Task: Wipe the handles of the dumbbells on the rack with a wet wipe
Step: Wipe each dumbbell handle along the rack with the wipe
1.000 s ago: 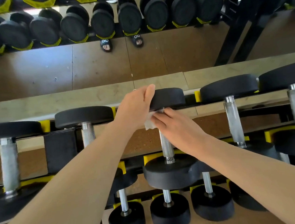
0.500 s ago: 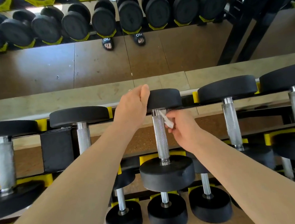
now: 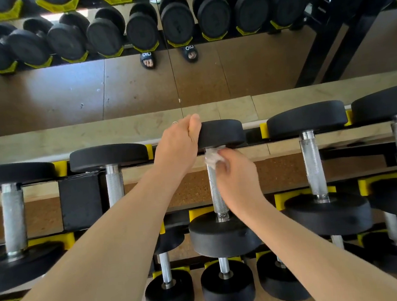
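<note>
Step in hand: wiping the handle [image 3: 216, 192] of the middle dumbbell [image 3: 226, 234] on the rack [image 3: 81, 199]. The left hand [image 3: 178, 147] grips the dumbbell's far head, steadying it. The right hand [image 3: 236, 173] pinches the wet wipe [image 3: 212, 157] against the handle's far end; finger placement is blurred, apparently wrapped. Next move: draw the wipe toward the near head. Beyond the dumbbell, a mirror [image 3: 139, 88] shows wood flooring.
</note>
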Motion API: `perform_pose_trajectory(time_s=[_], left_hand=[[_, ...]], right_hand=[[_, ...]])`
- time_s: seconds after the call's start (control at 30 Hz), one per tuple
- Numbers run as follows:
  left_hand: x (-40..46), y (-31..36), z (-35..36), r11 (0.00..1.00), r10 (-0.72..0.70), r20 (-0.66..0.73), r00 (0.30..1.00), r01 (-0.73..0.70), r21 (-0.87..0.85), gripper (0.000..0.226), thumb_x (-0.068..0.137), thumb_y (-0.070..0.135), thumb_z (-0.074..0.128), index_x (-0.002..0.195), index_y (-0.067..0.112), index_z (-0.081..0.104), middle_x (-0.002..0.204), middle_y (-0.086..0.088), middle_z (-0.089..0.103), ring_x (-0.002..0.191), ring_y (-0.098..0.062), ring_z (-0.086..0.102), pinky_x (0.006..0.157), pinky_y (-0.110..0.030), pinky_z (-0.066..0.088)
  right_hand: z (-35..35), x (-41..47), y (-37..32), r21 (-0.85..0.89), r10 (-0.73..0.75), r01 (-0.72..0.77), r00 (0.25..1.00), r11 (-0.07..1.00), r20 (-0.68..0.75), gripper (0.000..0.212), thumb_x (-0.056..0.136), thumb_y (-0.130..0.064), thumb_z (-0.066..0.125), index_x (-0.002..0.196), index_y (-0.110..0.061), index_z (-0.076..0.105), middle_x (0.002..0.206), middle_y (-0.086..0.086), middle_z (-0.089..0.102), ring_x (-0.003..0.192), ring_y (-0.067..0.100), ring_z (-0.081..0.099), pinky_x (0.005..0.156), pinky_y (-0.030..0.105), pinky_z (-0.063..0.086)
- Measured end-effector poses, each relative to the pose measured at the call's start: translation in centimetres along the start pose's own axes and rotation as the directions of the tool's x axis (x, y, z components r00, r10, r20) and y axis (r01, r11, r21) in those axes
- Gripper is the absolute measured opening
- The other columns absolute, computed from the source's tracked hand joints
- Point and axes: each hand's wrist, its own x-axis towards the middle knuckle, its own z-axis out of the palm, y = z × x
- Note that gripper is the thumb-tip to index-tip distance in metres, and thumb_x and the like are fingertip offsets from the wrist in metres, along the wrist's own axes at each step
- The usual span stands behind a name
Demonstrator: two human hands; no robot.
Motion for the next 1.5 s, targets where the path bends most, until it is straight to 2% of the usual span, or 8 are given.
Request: perform_pose_trajectory(time_s=[0.1,0.23,0.4,0.53,0.67,0.87,1.03,1.5], left_hand=[[-0.1,0.2,-0.1,1.0,0.012,0.012,1.0,-0.012,0.006,0.033,0.109,0.027,0.026,0.085,0.013,0.044,0.079,-0.01,0.052,0.081,-0.033,0.056,0.074,-0.052,0.05],[0.1,-0.1,0.1,0.999,0.023,0.009,1.0,-0.023,0.034,0.037,0.11,0.031,0.024,0.079,0.019,0.041,0.072,-0.004,0.047,0.073,-0.025,0.051,0.066,-0.04,0.045],[0.3,-0.3,0.3,1.0,0.004,0.007,1.0,-0.004,0.003,0.043,0.11,0.037,0.021,0.074,0.023,0.04,0.069,-0.003,0.048,0.07,-0.023,0.049,0.064,-0.037,0.041],[0.3,-0.6,0.4,1.0,-0.019,0.001,1.0,0.019,-0.018,0.047,0.11,0.041,0.02,0.081,0.017,0.05,0.074,-0.008,0.054,0.073,-0.024,0.055,0.068,-0.04,0.048],[0.2,-0.4,0.3,1.0,-0.007,0.001,1.0,0.007,0.001,0.045,0.11,0.038,0.02,0.074,0.024,0.042,0.07,-0.003,0.048,0.067,-0.019,0.049,0.064,-0.037,0.043],[0.1,-0.4,0.4,1.0,-0.014,-0.008,1.0,0.014,-0.011,0.045,0.11,0.039,0.021,0.072,0.025,0.041,0.069,-0.002,0.047,0.066,-0.018,0.047,0.061,-0.035,0.039],[0.1,-0.2,0.2,1.0,-0.024,-0.002,1.0,0.024,-0.019,0.046,0.11,0.039,0.023,0.071,0.021,0.04,0.067,-0.003,0.043,0.065,-0.021,0.044,0.062,-0.037,0.038],[-0.1,0.1,0.0,1.0,-0.012,0.015,1.0,0.012,-0.024,0.044,0.11,0.034,0.021,0.071,0.025,0.037,0.066,0.0,0.041,0.064,-0.016,0.042,0.058,-0.033,0.034]], right_hand=[[-0.2,-0.4,0.4,-0.289,-0.482,0.511,0.86,0.81,0.168,0.03,0.089,-0.01,0.063,0.119,-0.013,0.064,0.121,0.0,0.06,0.11,0.012,0.053,0.098,0.021,0.045],[-1.1,1.4,1.5,-0.51,-0.452,0.707,0.707,0.491,0.544,0.045,0.086,-0.014,0.067,0.13,-0.015,0.058,0.138,0.001,0.054,0.124,0.022,0.047,0.106,0.036,0.043],[-4.6,0.8,3.6,-0.398,-0.496,0.746,0.657,0.534,0.567,0.052,0.081,-0.011,0.072,0.131,-0.014,0.057,0.137,0.0,0.055,0.121,0.017,0.05,0.1,0.03,0.047],[-4.3,1.3,3.8,-0.157,0.009,0.018,0.985,0.987,0.172,0.033,0.097,-0.015,0.053,0.13,-0.016,0.059,0.115,-0.002,0.062,0.099,0.008,0.056,0.089,0.019,0.045],[-1.3,1.2,1.5,0.242,0.577,-0.713,0.684,0.658,0.446,0.02,0.097,-0.012,0.05,0.108,-0.002,0.063,0.079,0.009,0.054,0.069,0.017,0.047,0.066,0.031,0.044],[-3.6,-2.3,-0.5,-0.122,-0.028,0.059,0.97,0.991,0.243,0.024,0.1,-0.014,0.045,0.115,-0.014,0.064,0.089,-0.005,0.062,0.066,0.0,0.054,0.054,0.009,0.042],[-2.9,-1.4,0.1,-0.294,-0.047,0.462,0.595,0.837,0.803,0.028,0.099,-0.024,0.043,0.098,-0.021,0.07,0.101,0.001,0.066,0.095,0.012,0.051,0.087,0.029,0.048],[-5.1,-3.5,4.5,-0.13,-0.036,0.163,0.746,0.978,0.665,0.028,0.097,-0.038,0.053,0.081,-0.027,0.073,0.064,-0.001,0.062,0.052,0.006,0.047,0.056,0.027,0.037]])
